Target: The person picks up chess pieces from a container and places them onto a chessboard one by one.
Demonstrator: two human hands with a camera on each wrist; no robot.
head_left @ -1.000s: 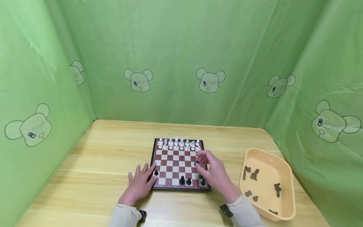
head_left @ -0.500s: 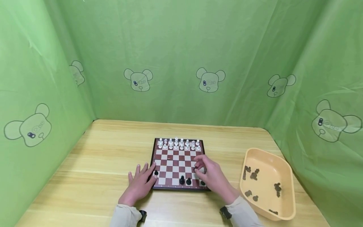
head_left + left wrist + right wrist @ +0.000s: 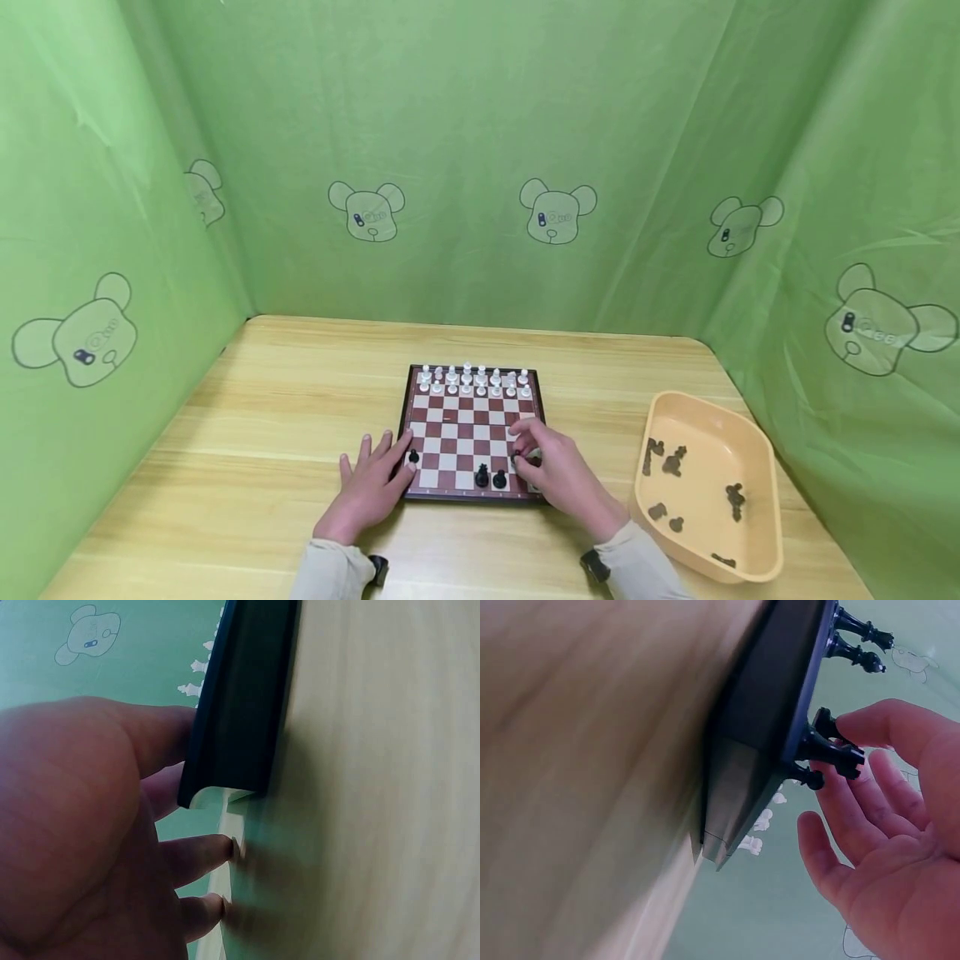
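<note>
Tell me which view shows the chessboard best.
The head view shows the chessboard best: most of its checkered top is visible. The left wrist view shows only part of its dark casing; the right wrist view, dark outer sides at one corner.

Your left sleeve (image 3: 328,572) and right sleeve (image 3: 647,565) are plain, pale greyish beige and long; you also wear a small, blocky left wrist piece (image 3: 379,571) and right wrist piece (image 3: 596,566), both black
</note>
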